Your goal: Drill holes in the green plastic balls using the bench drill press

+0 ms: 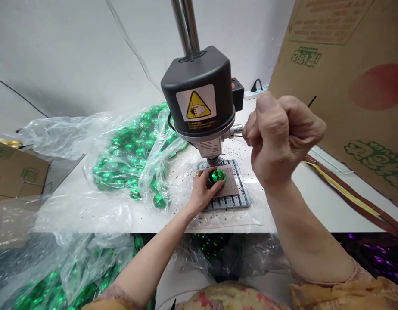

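Just below centre-frame, the left hand (203, 186) pinches a green ball (218, 175) under the drill press (199, 75), the right hand (281, 135) fisted round its lever (237, 130), seemingly aligning, next needing a steady pull!

a bench machine (199, 92) and cartons (334, 116) show a workshop.

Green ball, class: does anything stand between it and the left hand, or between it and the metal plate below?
Nothing visible stands between the left hand and the green ball: they touch. A brown board lies between the ball and the metal plate.
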`<state>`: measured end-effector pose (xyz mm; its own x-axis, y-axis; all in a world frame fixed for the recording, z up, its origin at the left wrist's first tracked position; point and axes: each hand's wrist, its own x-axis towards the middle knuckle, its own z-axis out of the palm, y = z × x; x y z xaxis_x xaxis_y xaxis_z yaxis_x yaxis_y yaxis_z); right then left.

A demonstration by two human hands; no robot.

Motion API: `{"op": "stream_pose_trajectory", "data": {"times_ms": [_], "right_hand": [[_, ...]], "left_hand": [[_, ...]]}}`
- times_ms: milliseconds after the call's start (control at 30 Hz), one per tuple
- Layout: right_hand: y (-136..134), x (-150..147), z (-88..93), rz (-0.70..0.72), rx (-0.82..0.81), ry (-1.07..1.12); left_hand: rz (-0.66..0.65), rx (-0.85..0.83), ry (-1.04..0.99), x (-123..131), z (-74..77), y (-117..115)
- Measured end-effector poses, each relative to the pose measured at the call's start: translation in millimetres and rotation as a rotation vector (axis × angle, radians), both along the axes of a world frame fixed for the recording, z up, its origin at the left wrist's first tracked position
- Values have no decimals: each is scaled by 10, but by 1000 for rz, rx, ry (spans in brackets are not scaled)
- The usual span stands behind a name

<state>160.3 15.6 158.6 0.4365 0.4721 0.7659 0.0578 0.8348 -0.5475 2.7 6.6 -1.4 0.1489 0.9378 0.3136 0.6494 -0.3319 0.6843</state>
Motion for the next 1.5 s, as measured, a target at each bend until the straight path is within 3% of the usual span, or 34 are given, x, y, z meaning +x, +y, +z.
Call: {"op": "stream_pose_trajectory", "data": {"times_ms": [333, 567, 1000, 1200, 1400, 1500], "right_hand": [[-10, -71, -125, -108, 157, 37], [55, -86, -228, -53, 243, 148], [99, -32, -414, -61, 364, 72], [102, -18, -436, -40, 386, 56], [81, 19, -576, 8, 413, -7], [40, -2, -510, 3, 362, 35]], "left_hand": [[-2, -11, -22, 2, -34, -10], [15, -19, -32, 16, -16, -22], [13, -33, -22, 0, -32, -28], [23, -40, -35, 10, -16, -31], [13, -35, -65, 14, -18, -34], [22, -38, -68, 23, -20, -29]]}}
